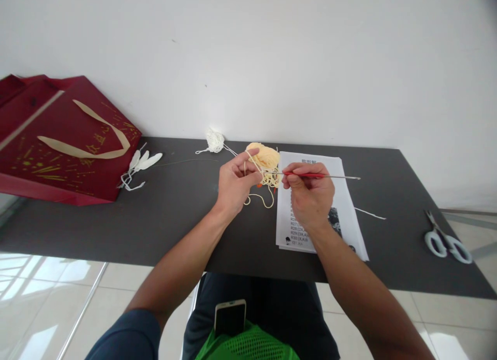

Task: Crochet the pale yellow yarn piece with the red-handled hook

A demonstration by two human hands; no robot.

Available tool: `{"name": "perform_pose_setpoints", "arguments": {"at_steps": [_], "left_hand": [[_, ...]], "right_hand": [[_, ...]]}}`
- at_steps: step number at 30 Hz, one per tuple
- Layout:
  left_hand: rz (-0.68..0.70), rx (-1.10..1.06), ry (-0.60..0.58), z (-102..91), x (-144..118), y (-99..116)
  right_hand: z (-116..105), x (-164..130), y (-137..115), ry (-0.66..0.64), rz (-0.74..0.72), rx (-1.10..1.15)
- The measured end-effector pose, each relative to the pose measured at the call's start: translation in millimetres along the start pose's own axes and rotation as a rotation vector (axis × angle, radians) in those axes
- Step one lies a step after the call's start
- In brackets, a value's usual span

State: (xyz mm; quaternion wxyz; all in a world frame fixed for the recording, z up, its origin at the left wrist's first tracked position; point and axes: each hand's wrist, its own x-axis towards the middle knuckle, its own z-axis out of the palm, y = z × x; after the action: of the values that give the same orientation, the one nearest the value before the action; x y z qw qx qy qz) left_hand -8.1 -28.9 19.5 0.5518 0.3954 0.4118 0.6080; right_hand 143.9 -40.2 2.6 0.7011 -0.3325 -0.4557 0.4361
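My right hand (312, 197) is closed round the red grip of a crochet hook (314, 175), held level with its thin metal tip pointing left. That tip meets pale yellow yarn (254, 162) at the fingers of my left hand (235, 186). The left hand pinches the yarn between thumb and finger, and a strand loops over its raised index finger. Just behind lies a yellow yarn ball (264, 155), with loose yellow strands (267, 201) hanging and curling below it. Small orange-red bits show among the strands. Any small stitches in the pinch are too fine to make out.
Printed sheets (285, 235) lie under my right hand. Scissors (446, 241) rest at the right of the dark table (174, 230). A white yarn ball (215, 141) sits by the wall. White crocheted petal-like pieces (142, 160) lie beside a red gift bag (70, 142). A phone (230, 318) is on my lap.
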Motion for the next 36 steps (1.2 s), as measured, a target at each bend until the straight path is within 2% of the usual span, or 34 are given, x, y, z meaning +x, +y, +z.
{"name": "perform_pose_setpoints", "arguments": {"at_steps": [11, 19, 22, 24, 28, 31, 34, 36], "left_hand": [[-0.028, -0.052, -0.143, -9.2, 4.4, -2.0], [-0.140, -0.081, -0.221, -9.8, 4.3, 4.3], [-0.162, -0.120, -0.241, -10.7, 4.8, 4.0], [-0.169, -0.140, -0.250, -11.4, 5.2, 3.1], [-0.131, -0.145, -0.216, -10.8, 4.9, -0.3], [-0.069, -0.075, -0.156, -7.5, 3.1, -4.1], [0.005, -0.028, -0.114, -3.3, 0.7, -8.0], [0.022, -0.010, -0.099, -1.1, -0.6, -10.0]], "right_hand": [[-3.1, 3.2, -1.2, -0.043, 0.047, 0.050], [-4.4, 7.2, -2.0, -0.129, 0.061, 0.164], [-3.5, 7.6, -4.2, -0.129, 0.124, 0.207], [-3.8, 7.8, -5.1, -0.120, 0.215, 0.241], [-3.3, 7.6, -2.8, -0.064, 0.429, 0.346], [1.1, 4.7, 0.3, -0.009, 0.522, 0.419], [8.4, -1.0, 1.9, 0.020, 0.523, 0.435], [13.4, -5.2, 2.1, 0.034, 0.473, 0.410]]}}
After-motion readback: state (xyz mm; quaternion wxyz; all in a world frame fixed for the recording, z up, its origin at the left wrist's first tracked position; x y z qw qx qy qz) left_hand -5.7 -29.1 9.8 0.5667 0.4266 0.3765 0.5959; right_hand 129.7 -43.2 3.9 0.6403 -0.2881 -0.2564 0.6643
